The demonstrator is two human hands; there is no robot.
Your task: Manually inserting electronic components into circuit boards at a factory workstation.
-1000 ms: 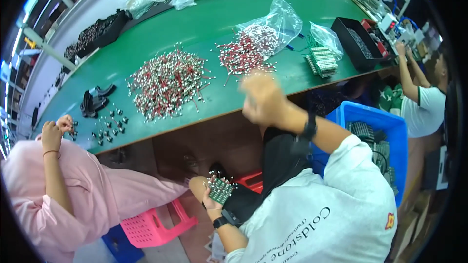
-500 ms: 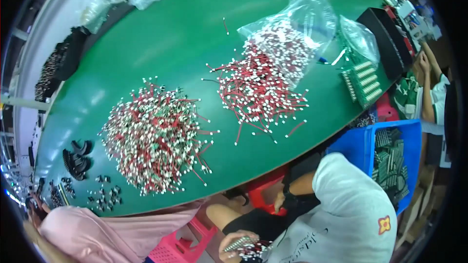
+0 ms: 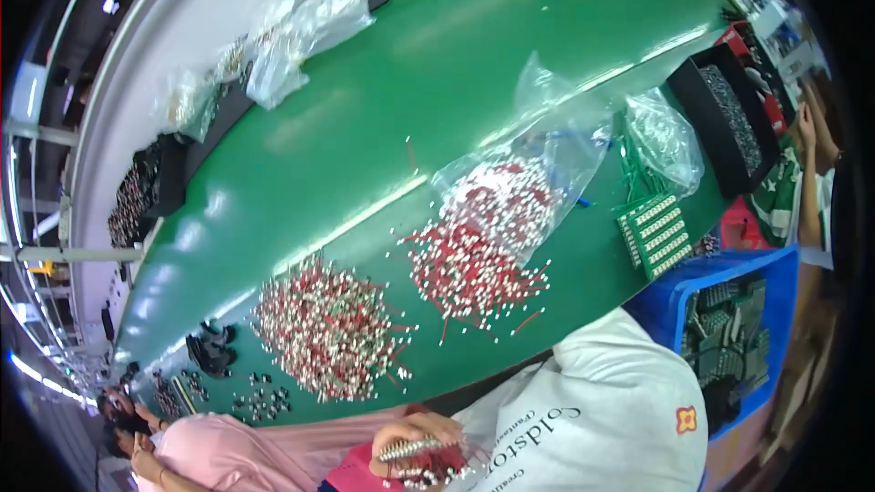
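Note:
At the lower middle, my left hand [image 3: 390, 461] closes round a narrow row of pale connectors on a circuit board [image 3: 410, 447]. Red wires with white plugs [image 3: 428, 476] hang just below it. More skin shows above the board, at the edge of my white shirt [image 3: 620, 392]; I cannot tell whether it is my right hand, and its fingers are not distinct. Beyond my hands, on the green table [image 3: 319, 155], lies a heap of short red and dark wires with white plugs [image 3: 328, 333]. Right of it, a second heap of red wires [image 3: 469, 273] spills from a clear bag [image 3: 570, 150].
Green circuit boards [image 3: 661, 237] lie near the table's right edge, by a black box [image 3: 700, 118]. Below stands a blue crate [image 3: 791, 310] holding boards. Black curved pieces [image 3: 211, 349] and small parts [image 3: 264, 399] lie left. A co-worker in pink [image 3: 219, 451] sits close on the left.
The view has shifted, so the table's contents sit lower. The circuit board with its wires appears higher and farther left. My right hand, seen below the table edge before, no longer shows there.

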